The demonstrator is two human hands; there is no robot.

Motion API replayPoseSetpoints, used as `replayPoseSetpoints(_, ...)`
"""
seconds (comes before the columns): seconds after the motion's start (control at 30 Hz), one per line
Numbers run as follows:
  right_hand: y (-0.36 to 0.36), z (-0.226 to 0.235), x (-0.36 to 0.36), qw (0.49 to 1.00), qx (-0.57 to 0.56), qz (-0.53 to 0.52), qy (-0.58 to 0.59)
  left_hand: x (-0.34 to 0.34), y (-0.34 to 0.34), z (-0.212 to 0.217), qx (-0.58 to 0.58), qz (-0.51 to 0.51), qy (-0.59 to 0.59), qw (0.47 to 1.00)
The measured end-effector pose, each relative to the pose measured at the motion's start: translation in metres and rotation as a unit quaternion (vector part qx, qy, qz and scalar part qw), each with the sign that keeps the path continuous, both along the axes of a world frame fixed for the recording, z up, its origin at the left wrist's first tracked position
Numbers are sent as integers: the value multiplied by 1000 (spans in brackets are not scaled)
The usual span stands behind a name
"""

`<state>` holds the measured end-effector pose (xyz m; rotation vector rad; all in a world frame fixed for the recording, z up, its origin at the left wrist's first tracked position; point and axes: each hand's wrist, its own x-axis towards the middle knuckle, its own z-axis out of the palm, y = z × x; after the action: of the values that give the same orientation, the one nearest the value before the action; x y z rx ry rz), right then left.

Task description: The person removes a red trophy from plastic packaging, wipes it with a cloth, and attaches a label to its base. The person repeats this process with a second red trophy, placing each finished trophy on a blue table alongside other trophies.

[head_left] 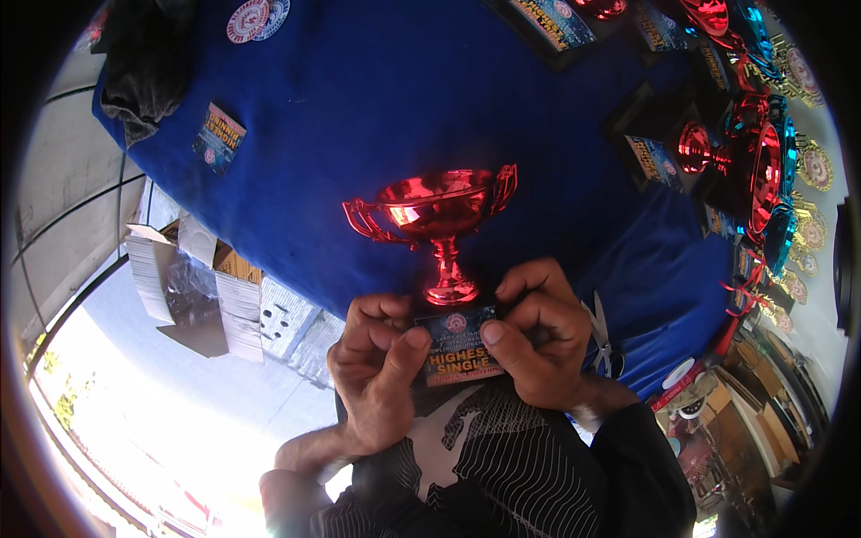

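A shiny red two-handled trophy cup (439, 215) stands upright in front of me at the near edge of the blue cloth (341, 108). On the front of its dark base is a printed label (461, 345) in dark blue, orange and pink. My left hand (381, 372) grips the base and label at the left side, its thumb on the label's face. At the opposite side my right hand (543, 345) does the same, thumb on the label's edge and fingers curled behind. Most of the base is hidden by the label and fingers.
A loose label (218, 139) and round stickers (247, 21) lie on the cloth at far left, near a dark cloth bundle (143, 85). Scissors (604, 334) are right of my right hand. Several red trophies (762, 179) crowd the right side. An open cardboard box (240, 314) sits at left.
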<state>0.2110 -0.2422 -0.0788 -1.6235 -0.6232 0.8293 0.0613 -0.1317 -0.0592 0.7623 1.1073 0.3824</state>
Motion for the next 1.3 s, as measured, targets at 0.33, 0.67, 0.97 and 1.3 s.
replayPoseSetpoints(0.33,1,2,0,1000,1,-1,8,-1,3,-1,22,-13,-14,1000)
replayPoseSetpoints(0.67,1,1,0,1000,3,0,10,-2,2,-2,21,-15,0,1000)
replayPoseSetpoints(0.97,1,2,1,1000,-2,3,21,0,2,0,10,-4,-7,1000)
replayPoseSetpoints(1.3,0,0,1,1000,2,-2,21,4,3,1,25,-23,21,999)
